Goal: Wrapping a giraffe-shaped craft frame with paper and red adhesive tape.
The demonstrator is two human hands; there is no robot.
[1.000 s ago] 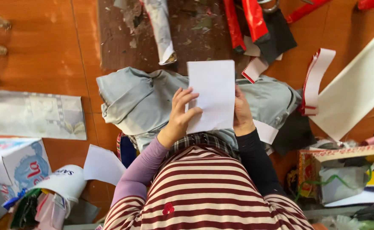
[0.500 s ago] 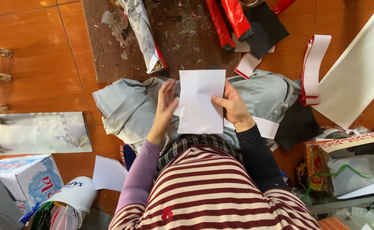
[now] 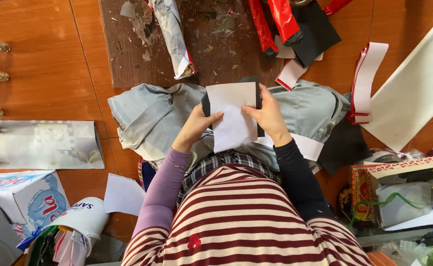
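You are working over a reddish-brown wooden floor (image 3: 34, 79), seen straight down from your head. Your left hand (image 3: 195, 127) and right hand (image 3: 268, 116) together hold a white sheet (image 3: 232, 118) with a black sheet (image 3: 256, 88) behind it, each hand pinching one side edge with fingers closed on the paper. The sheets sit above your lap, over a crumpled grey cloth (image 3: 150, 118) that spreads left and right beneath your hands.

Far from you lies a dark, scuffed board (image 3: 128, 54) strewn with scraps, and on it a rolled grey paper bundle (image 3: 173, 34). To the far right of that are red glossy rolls (image 3: 275, 22) and a black card (image 3: 315, 32). A red-edged white strip (image 3: 366, 81) and a large white sheet (image 3: 413, 93) lie at the right. On the left, a pale printed sheet (image 3: 39, 145) rests flat; near it, a white and blue carton (image 3: 22, 197). A loose white paper (image 3: 123, 194) lies beside your left sleeve.
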